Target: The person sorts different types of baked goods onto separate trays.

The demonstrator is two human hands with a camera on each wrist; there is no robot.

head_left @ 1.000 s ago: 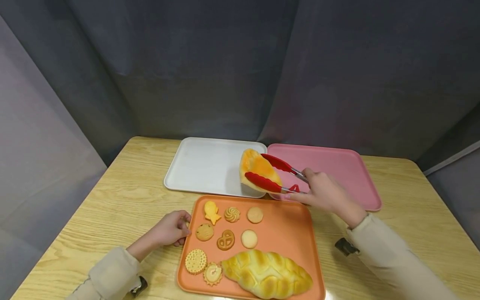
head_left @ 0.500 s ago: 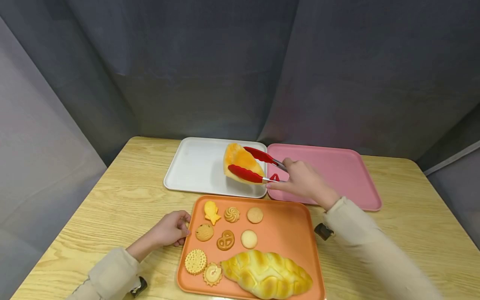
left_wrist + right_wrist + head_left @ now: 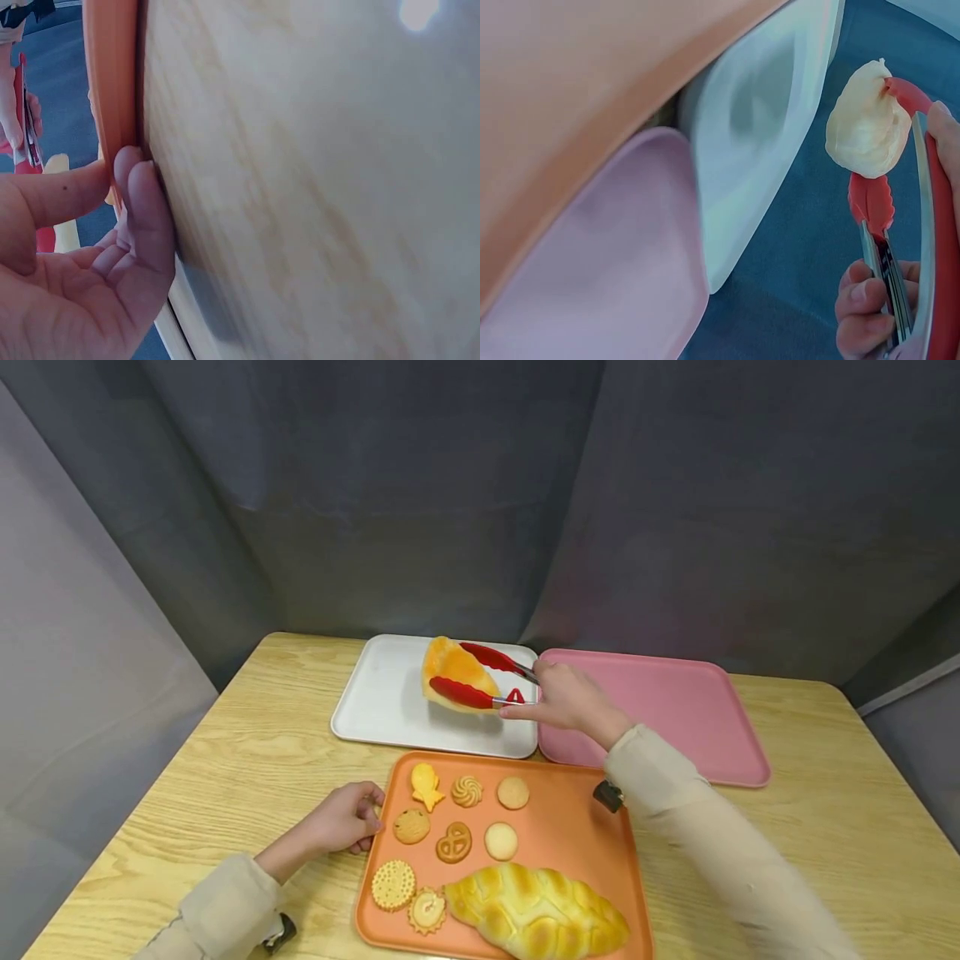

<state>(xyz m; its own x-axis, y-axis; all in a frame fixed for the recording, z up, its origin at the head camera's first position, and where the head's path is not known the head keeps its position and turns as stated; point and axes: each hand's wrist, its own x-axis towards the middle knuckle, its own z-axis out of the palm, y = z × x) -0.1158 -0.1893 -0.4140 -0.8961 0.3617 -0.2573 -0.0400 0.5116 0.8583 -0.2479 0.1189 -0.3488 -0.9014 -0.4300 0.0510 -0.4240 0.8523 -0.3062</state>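
My right hand point(image 3: 572, 697) grips red-tipped metal tongs point(image 3: 465, 694). Between the tongs' red tips is a golden-topped bread piece point(image 3: 454, 665), held over the white tray point(image 3: 382, 697); the right wrist view shows the bread point(image 3: 868, 124) raised above that tray, its pale underside visible. At the left side of the orange tray point(image 3: 573, 814), my left hand point(image 3: 343, 817) pinches the rim. Up close in the left wrist view, the thumb and fingertips are on the orange tray's edge point(image 3: 114, 82).
On the orange tray are several cookies, including a pretzel point(image 3: 453, 842) and a fish-shaped one point(image 3: 425, 783), and a large braided loaf point(image 3: 538, 910). Right of the white tray is a pink tray point(image 3: 667, 710). A dark curtain point(image 3: 420, 510) hangs behind the wooden table point(image 3: 217, 760).
My right hand has carried the tongs and bread leftward and slightly away, from the seam between the back trays to over the white tray. My left hand stays at the rim.
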